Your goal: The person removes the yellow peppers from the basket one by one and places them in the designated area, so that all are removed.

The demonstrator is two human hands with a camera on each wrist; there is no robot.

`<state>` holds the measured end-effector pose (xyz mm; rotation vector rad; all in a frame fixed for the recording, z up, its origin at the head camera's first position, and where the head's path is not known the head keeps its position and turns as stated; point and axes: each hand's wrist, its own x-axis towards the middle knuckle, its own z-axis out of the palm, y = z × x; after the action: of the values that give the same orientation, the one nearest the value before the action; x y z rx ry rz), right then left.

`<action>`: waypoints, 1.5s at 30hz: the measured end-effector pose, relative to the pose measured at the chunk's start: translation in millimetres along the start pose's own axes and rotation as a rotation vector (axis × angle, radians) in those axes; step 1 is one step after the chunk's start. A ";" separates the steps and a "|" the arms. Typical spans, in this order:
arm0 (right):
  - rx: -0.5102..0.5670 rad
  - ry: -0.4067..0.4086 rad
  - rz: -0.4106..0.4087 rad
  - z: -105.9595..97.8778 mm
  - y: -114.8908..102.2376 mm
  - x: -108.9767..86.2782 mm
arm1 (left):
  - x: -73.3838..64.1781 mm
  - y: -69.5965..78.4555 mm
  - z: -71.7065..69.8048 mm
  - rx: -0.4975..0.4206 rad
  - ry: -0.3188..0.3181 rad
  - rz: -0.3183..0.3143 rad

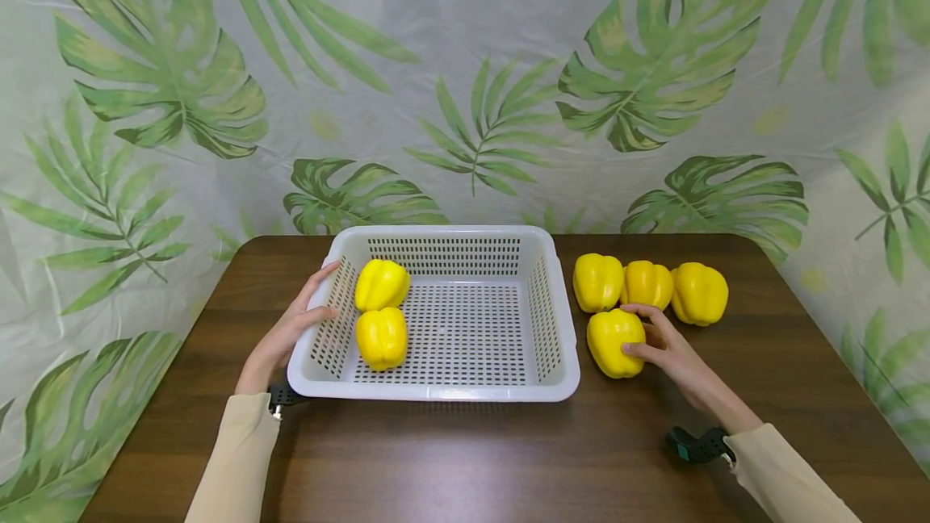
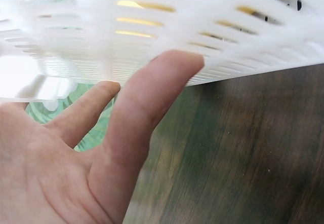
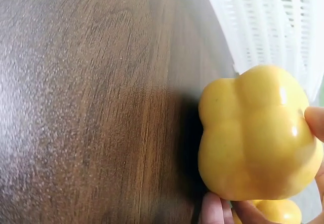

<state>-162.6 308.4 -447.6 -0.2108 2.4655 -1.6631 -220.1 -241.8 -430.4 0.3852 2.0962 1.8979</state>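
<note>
My left hand (image 1: pixel 286 333) touches the left side of a white perforated plastic basket (image 1: pixel 436 392), thumb and fingers fairly straight. In the left wrist view, the thumb (image 2: pixel 134 115) lies against the slotted wall (image 2: pixel 228 41). Two yellow bell peppers, one behind (image 1: pixel 382 284) and one in front (image 1: pixel 382 338), sit inside along the left wall. To the basket's right, my right hand (image 1: pixel 672 349) grips another yellow bell pepper (image 1: pixel 613 345) between thumb and fingers. Its lobed end faces the right wrist camera; whether it touches the table cannot be told.
Behind the gripped pepper, three more yellow bell peppers stand in a row: left (image 1: pixel 598 282), middle (image 1: pixel 647 285) and right (image 1: pixel 700 294). Everything rests on a dark wooden table (image 1: pixel 450 466). A leaf-patterned cloth (image 1: pixel 501 39) hangs behind the table.
</note>
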 end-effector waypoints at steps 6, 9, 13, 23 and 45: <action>-0.019 -0.001 -0.005 0.5 -1.1 0.8 | -0.1 0.5 -0.4 0.005 0.001 0.005; -0.018 0.001 -0.001 0.7 -2.2 1.2 | -0.1 0.9 -0.6 0.005 0.001 0.003; -0.002 0.014 -0.006 0.2 -5.0 2.0 | 0.6 1.0 -0.9 0.006 0.000 0.001; 0.031 0.069 -0.030 -9.3 -18.5 7.3 | 1.4 0.8 -1.4 0.010 0.005 0.000; 0.112 0.057 -0.158 3.2 -68.3 28.9 | 1.0 -0.7 -0.6 0.001 0.011 -0.013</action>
<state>-188.3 274.1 -386.9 -0.3568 2.4435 -1.8886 -221.2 -242.0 -431.1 0.3615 2.1012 1.8965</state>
